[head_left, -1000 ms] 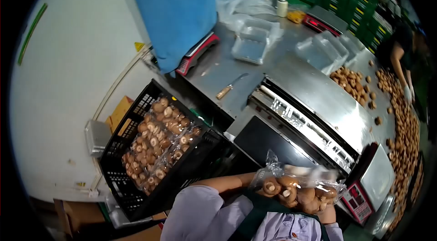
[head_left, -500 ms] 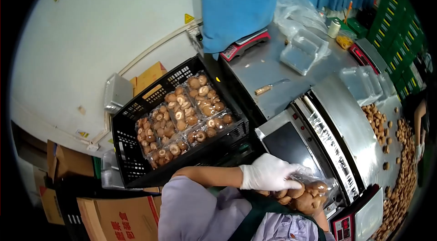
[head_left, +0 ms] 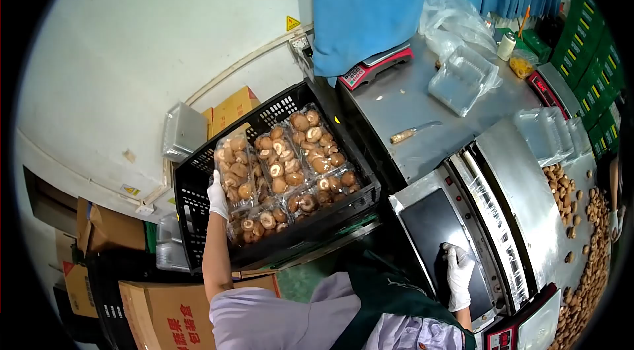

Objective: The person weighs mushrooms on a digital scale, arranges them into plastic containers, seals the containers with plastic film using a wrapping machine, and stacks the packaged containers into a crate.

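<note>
Edge hold, slip risk
White-gloved left hand [head_left: 217, 198] grips a clear-wrapped brown-mushroom pack [head_left: 238, 166] — slack fingers could tip it; white-gloved right hand [head_left: 459, 276] curled — grip, I can't tell.

head: sat on the person's head | faced forward and down over left hand [head_left: 218, 198] and right hand [head_left: 459, 277], both close below | wide field reached blue curtain [head_left: 370, 13]

Most fingers of the left hand [head_left: 217, 198] are hidden by a bag of mushrooms [head_left: 236, 168], so its hold cannot be told; nor can whether the right hand [head_left: 459, 276] touches the black plate [head_left: 426, 218]. The bottom edge cuts off a cardboard box [head_left: 155, 314] and the near scale [head_left: 540, 323]. Darkness at right hides most of a co-worker [head_left: 615, 224]
</note>
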`<state>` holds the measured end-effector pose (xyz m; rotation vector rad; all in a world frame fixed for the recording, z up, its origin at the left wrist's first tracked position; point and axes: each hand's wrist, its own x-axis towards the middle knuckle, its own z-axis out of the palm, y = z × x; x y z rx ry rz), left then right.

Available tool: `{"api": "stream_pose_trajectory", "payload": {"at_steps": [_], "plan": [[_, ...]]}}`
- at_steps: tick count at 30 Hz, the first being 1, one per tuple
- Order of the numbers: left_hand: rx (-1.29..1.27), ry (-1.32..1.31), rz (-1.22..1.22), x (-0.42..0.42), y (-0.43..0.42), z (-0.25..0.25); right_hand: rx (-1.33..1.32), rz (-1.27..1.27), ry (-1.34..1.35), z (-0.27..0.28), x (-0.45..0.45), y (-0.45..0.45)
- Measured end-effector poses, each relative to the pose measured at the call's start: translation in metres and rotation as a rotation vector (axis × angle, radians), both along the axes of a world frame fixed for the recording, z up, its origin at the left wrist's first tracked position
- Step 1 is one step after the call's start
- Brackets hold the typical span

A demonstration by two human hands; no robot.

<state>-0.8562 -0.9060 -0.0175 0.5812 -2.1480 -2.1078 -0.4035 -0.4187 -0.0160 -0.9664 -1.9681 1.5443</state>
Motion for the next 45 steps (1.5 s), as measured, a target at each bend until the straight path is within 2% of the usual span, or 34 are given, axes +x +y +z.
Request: {"api": "stream_pose_trajectory", "payload": {"at_steps": [2,3,5,6,10,11,13,14,15,16,17,18,20,21,23,25,26,28,29,30,31,32,33,34,35,37,38,39,40,41,44,45], "plan": [[-0.285,-0.157,0.159,-0.012,-0.017,-0.028,-0.009,-0.001,-0.017,0.006,-0.002,0.000],[-0.524,-0.113,0.171,-0.013,-0.009,-0.032,-0.014,0.000,-0.032,0.008,-0.003,0.000],[-1.027,-0.438,0.046,-0.009,0.008,-0.043,-0.004,0.000,-0.025,0.006,-0.003,0.000],[-0.998,-0.480,0.051,0.006,0.028,-0.019,0.009,0.008,-0.028,0.006,-0.003,0.000],[-0.958,-0.431,0.035,0.025,0.050,0.002,0.036,0.009,-0.033,0.007,0.001,0.000],[-1.044,-0.386,0.076,0.021,0.047,-0.002,0.050,0.004,-0.025,0.003,0.002,-0.001],[-1.249,-0.227,0.173,0.039,0.071,0.027,0.084,0.025,-0.081,0.011,0.004,-0.002],[-1.220,-0.078,0.145,0.042,0.082,0.044,0.033,0.016,-0.075,0.013,0.005,-0.003],[-1.034,0.127,0.052,0.033,0.080,0.046,0.034,0.024,-0.112,0.019,0.008,-0.003],[-1.088,0.307,-0.062,0.027,0.080,0.049,0.004,0.018,-0.113,0.032,0.012,-0.004],[-1.178,0.407,-0.054,0.027,0.095,0.055,0.012,0.004,-0.117,0.038,0.018,-0.003],[-1.064,0.496,-0.110,0.010,0.100,0.047,0.064,0.019,-0.152,0.047,0.024,0.000],[-1.051,0.565,-0.235,0.002,0.151,0.059,0.093,-0.070,-0.097,0.052,0.045,0.006],[-0.994,0.703,-0.355,0.008,0.182,0.062,0.156,-0.112,-0.106,0.057,0.059,0.010],[-0.851,0.775,-0.599,0.027,0.256,0.074,0.040,-0.299,-0.070,0.074,0.087,0.015],[-0.777,0.902,-0.826,0.057,0.324,0.082,0.375,-0.436,-0.108,0.083,0.128,0.025],[-0.694,0.973,-0.891,0.082,0.355,0.085,0.364,-0.492,-0.147,0.095,0.151,0.029],[-0.585,1.012,-1.072,0.144,0.404,0.107,0.422,-0.715,-0.153,0.090,0.212,0.038],[-0.562,1.044,-1.140,0.172,0.423,0.114,0.528,-0.796,-0.264,0.073,0.252,0.045],[-0.534,1.056,-1.179,0.196,0.438,0.118,0.440,-0.900,-0.289,0.086,0.281,0.046],[-0.477,1.026,-1.224,0.223,0.451,0.123,0.546,-0.968,-0.477,0.073,0.327,0.054],[-0.431,1.007,-1.279,0.249,0.461,0.128,0.614,-1.040,-0.464,0.068,0.369,0.059],[-0.390,0.987,-1.330,0.273,0.469,0.131,0.627,-1.093,-0.605,0.065,0.411,0.060],[-0.396,1.001,-1.361,0.298,0.475,0.134,0.503,-1.146,-0.918,0.078,0.441,0.058],[-0.303,0.920,-1.354,0.329,0.481,0.137,0.682,-1.159,-0.896,0.061,0.486,0.058],[-0.299,0.894,-1.415,0.378,0.489,0.139,0.468,-1.194,-1.159,0.067,0.534,0.057],[-0.273,0.862,-1.462,0.403,0.492,0.139,0.458,-1.160,-1.227,0.041,0.575,0.052],[-0.248,0.830,-1.507,0.427,0.495,0.138,0.440,-1.125,-1.270,0.033,0.592,0.045],[-0.236,0.804,-1.559,0.450,0.498,0.136,0.226,-1.028,-1.291,0.027,0.612,0.044],[-0.222,0.807,-1.592,0.475,0.499,0.136,0.432,-1.026,-1.156,0.015,0.627,0.037],[-0.146,0.639,-1.693,0.540,0.502,0.130,0.344,-1.031,-1.107,0.012,0.651,0.039],[-0.104,0.596,-1.715,0.557,0.503,0.122,0.322,-0.991,-1.015,0.012,0.660,0.040]]}}
